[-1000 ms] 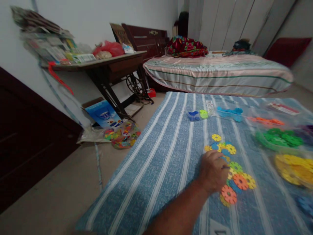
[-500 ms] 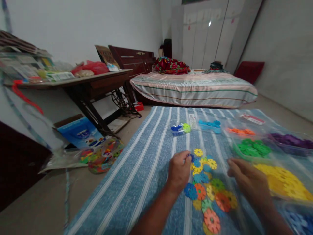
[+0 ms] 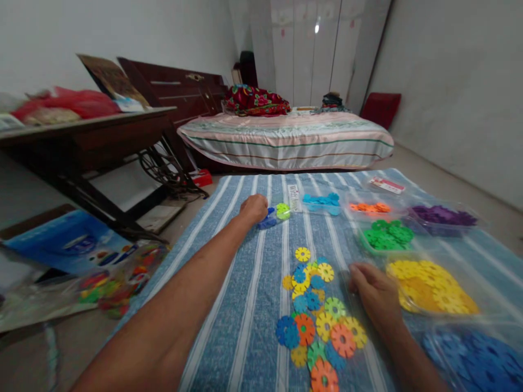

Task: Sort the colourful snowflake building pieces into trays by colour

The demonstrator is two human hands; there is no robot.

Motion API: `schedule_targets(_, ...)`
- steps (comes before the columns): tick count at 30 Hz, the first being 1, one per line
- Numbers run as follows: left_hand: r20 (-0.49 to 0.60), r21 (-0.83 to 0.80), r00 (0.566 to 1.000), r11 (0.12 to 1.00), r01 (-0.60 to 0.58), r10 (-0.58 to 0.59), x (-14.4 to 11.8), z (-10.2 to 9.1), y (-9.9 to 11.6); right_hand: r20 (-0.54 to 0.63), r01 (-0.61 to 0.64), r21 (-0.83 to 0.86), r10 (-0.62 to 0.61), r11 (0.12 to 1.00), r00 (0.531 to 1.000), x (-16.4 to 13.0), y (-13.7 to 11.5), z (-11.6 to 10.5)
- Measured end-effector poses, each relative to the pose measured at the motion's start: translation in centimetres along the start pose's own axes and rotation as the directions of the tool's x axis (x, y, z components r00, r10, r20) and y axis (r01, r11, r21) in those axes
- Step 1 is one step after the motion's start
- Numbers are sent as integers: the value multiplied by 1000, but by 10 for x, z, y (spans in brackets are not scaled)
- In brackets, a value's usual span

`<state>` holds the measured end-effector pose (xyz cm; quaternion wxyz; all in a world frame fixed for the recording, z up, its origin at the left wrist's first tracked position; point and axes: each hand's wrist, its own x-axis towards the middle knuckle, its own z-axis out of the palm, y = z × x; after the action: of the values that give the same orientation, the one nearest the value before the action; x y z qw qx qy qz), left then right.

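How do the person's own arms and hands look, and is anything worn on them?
The left arm and the right arm are bare as far as they show, with no sleeve in view. The left hand and the right hand wear no glove, and no watch or bracelet shows at either wrist. Blur leaves it unclear whether there is a ring.

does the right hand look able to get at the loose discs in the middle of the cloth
Probably yes: the right hand is just beside the loose discs, with bare striped cloth between and nothing visible blocking the way.
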<state>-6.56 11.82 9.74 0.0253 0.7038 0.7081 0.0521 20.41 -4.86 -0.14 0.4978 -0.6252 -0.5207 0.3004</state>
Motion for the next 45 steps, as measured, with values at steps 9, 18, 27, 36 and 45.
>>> schedule_targets(9,-50,129,998,991,-41,48,-14,-15,-1,14,-2,13,2,1000,1000,2,4,0)
schedule_targets(18,76,-84,833,836,-542,548,-109,17,37,15,8,48,-8,999,1000,5,4,-1)
schedule_targets(27,22,-153,749,743,-652,662,-195,58,66,19,22,55,-23,998,1000,4,3,-1)
schedule_targets(36,-12,-129,713,706,-697,701,-234,64,35,-5,33,86,-33,996,999,6,5,2)
schedule_targets(45,-204,-108,799,798,-593,566,-221,68,30,14,22,69,-23,997,1000,7,10,2)
